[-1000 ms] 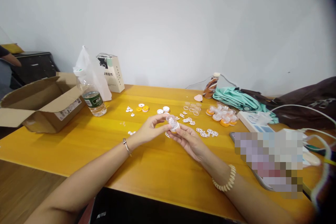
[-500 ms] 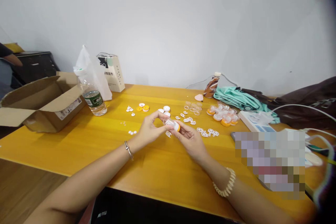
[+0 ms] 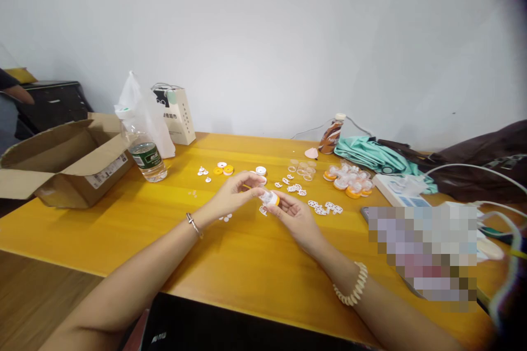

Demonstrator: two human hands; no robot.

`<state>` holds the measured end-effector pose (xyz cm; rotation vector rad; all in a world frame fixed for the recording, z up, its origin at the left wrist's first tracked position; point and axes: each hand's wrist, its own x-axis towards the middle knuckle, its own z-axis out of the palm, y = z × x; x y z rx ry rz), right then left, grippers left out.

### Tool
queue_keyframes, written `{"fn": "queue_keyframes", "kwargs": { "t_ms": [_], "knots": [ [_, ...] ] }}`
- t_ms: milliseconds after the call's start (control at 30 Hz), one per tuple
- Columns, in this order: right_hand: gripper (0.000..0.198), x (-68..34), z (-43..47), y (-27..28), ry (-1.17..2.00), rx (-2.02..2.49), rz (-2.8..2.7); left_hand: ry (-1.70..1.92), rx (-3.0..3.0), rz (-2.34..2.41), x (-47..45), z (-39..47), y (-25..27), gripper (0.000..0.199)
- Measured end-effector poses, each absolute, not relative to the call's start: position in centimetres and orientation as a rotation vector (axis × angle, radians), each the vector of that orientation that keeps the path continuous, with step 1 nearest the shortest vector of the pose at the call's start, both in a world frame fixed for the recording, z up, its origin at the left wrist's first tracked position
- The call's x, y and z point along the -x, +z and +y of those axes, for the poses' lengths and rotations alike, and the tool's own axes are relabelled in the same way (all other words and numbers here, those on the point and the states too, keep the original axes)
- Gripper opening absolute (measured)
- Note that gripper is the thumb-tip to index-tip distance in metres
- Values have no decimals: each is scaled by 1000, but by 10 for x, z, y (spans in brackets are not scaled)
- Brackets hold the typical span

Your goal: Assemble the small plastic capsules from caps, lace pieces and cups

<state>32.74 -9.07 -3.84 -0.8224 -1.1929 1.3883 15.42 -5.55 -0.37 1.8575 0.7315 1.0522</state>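
Observation:
A small clear plastic container (image 3: 270, 197) with a white and orange base is held between my two hands over the table. My right hand (image 3: 295, 222) grips its orange base with thumb and fingers. At its clear end, the thumb and fingers of my left hand (image 3: 236, 192) are bent around it, the thumb touching it. Beneath the container lies a white openwork piece (image 3: 263, 210), partly hidden. Just past my left fingertips are white round caps (image 3: 261, 170). Small white discs (image 3: 225, 218) show under my left wrist. More white openwork pieces (image 3: 325, 208) lie right of my right hand.
Clear rings (image 3: 304, 169) and a cluster of similar containers (image 3: 349, 180) stand behind at right. Orange and white rings (image 3: 223, 169) lie at left. A water bottle (image 3: 147, 156) and open cardboard box (image 3: 78, 164) stand far left. A phone-like blurred item (image 3: 420, 255) lies right.
My left hand has shifted slightly left and down, now covering some white caps and leaving the small discs partly behind the wrist. The container has tilted and moved slightly left with my right hand.

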Motion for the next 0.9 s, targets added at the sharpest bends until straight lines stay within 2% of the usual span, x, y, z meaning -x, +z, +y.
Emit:
{"fn": "queue_keyframes", "kwargs": {
  "t_ms": [133, 233, 333, 400, 500, 633, 767, 900],
  "knots": [
    [22, -330, -90, -40, 1453, 856, -1203, 1019, -1949, 688, -154, -57, -2, 18],
    [21, -331, -89, -40, 1520, 827, -1177, 973, -2032, 583, -153, -60, 2, 21],
    [24, -331, -88, -40, 1491, 819, -1193, 990, -2056, 715, -154, -63, 2, 30],
    [24, -332, -88, -40, 1503, 820, -1191, 982, -2074, 824, -154, -63, 0, 28],
    [20, -332, -89, -39, 1604, 796, -1154, 874, -2142, 692, -152, -63, 1, 23],
    [21, -332, -89, -39, 1587, 783, -1167, 879, -2121, 692, -150, -65, 4, 42],
    [22, -333, -89, -39, 1553, 800, -1186, 905, -2115, 871, -153, -65, 2, 24],
    [24, -333, -88, -40, 1649, 780, -1100, 927, -2246, 667, -154, -69, 5, 17]
  ]
}}
